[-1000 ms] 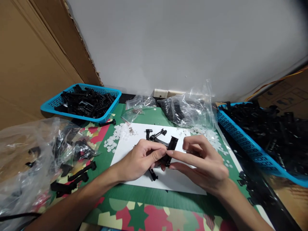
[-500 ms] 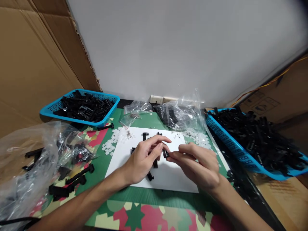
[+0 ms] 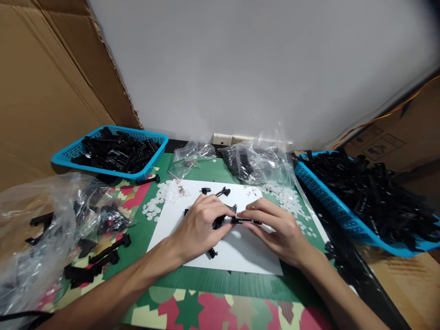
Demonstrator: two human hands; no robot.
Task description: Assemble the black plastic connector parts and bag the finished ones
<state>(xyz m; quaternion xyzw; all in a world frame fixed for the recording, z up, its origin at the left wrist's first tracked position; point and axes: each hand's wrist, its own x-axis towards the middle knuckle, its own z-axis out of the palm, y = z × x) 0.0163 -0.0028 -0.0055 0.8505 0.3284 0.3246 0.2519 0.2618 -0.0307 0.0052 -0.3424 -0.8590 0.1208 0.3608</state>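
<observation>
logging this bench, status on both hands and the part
Left hand and right hand both gripping one black plastic part. Held over white sheet. Loose black pieces nearby, nothing blocking.

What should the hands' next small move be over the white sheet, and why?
Probably slide the black strip leftward into the black piece, keeping it level. The right hand pinches the strip flat near its right end, the left hand holds the piece at the strip's other end, and the two parts appear to meet just above the white sheet.

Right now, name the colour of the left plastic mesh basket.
The mesh basket is bright blue; clearest in head view.
</observation>
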